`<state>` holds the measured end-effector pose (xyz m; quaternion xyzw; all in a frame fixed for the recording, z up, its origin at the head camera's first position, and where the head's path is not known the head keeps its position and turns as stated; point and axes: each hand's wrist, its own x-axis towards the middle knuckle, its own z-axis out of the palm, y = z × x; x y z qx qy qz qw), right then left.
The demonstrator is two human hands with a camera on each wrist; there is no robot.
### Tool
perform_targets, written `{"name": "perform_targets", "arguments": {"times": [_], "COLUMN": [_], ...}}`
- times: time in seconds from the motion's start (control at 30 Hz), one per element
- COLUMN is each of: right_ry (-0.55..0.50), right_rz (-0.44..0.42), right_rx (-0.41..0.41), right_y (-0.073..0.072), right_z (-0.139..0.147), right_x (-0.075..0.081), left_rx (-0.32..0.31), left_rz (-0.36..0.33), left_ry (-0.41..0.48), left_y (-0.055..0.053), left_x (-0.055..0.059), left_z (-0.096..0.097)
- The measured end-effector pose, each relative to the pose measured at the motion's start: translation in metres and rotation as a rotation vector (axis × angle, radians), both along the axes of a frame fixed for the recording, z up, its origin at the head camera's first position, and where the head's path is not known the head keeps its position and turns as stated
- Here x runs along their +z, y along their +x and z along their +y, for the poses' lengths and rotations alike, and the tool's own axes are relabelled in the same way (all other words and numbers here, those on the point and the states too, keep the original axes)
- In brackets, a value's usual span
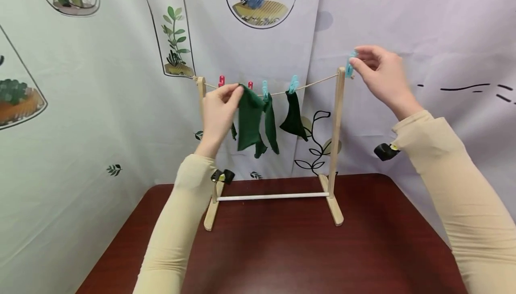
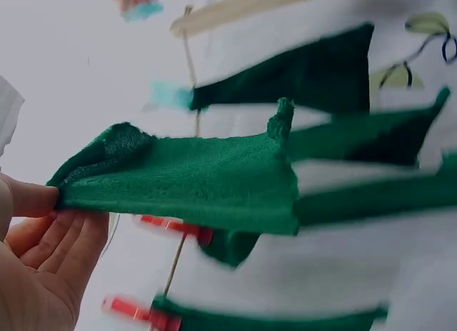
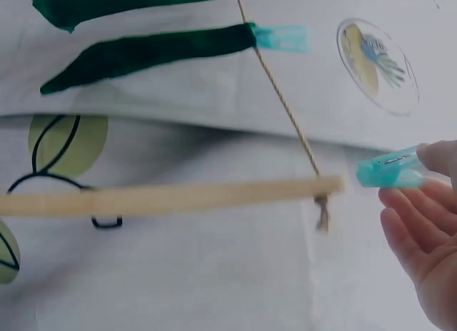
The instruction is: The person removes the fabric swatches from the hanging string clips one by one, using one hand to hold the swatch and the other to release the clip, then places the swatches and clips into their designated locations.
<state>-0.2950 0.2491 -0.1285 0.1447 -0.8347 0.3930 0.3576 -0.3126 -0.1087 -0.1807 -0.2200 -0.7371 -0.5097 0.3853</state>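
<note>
My left hand point(image 1: 219, 112) pinches the top corner of a green cloth point(image 1: 249, 121), which hangs down in front of the line. In the left wrist view the cloth point(image 2: 178, 177) spreads out from thumb and fingers, one edge folded over. My right hand point(image 1: 383, 74) holds a light blue clothespin point(image 1: 350, 64) between thumb and fingers, just beyond the top of the right wooden post point(image 1: 338, 128). Other green cloths, such as the dark one point(image 1: 294, 117), hang from the string point(image 1: 318, 82) by blue clothespins point(image 1: 294, 84) and red clothespins point(image 1: 221, 81). The held cloth partly covers those behind it.
The wooden drying rack stands on a dark red table point(image 1: 274, 249), with a white crossbar point(image 1: 274, 196) low between its feet point(image 1: 332, 206). A pale printed curtain point(image 1: 121, 105) hangs behind. At the right post the string ends in a knot point(image 3: 323, 211).
</note>
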Motion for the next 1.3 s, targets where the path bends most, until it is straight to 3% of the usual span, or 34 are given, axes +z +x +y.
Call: {"name": "perform_targets", "arguments": {"times": [0.23, 0.4, 0.63, 0.77, 0.97, 1.3], "right_ry": [-0.029, -0.041, 0.005, 0.038, 0.079, 0.094], "right_rz": [-0.075, -0.084, -0.100, -0.122, -0.164, -0.171], "right_rx": [-0.059, -0.083, -0.107, -0.131, -0.161, -0.145], "right_y": [0.006, 0.007, 0.002, -0.002, -0.004, -0.001], "right_z": [0.028, 0.043, 0.058, 0.064, 0.073, 0.082], "right_x": [-0.004, -0.011, -0.028, -0.042, -0.069, -0.109], "left_rx": [0.120, 0.219, 0.275, 0.283, 0.313, 0.439], "left_rz": [-0.035, -0.058, -0.119, -0.146, -0.216, -0.329], "left_ry": [0.026, 0.021, 0.069, 0.100, 0.082, 0.000], "left_y": [0.008, 0.016, 0.029, 0.033, 0.033, 0.031], "left_x": [0.006, 0.008, -0.002, -0.017, -0.051, -0.107], "left_z": [-0.056, -0.092, -0.133, -0.151, -0.171, -0.193]}}
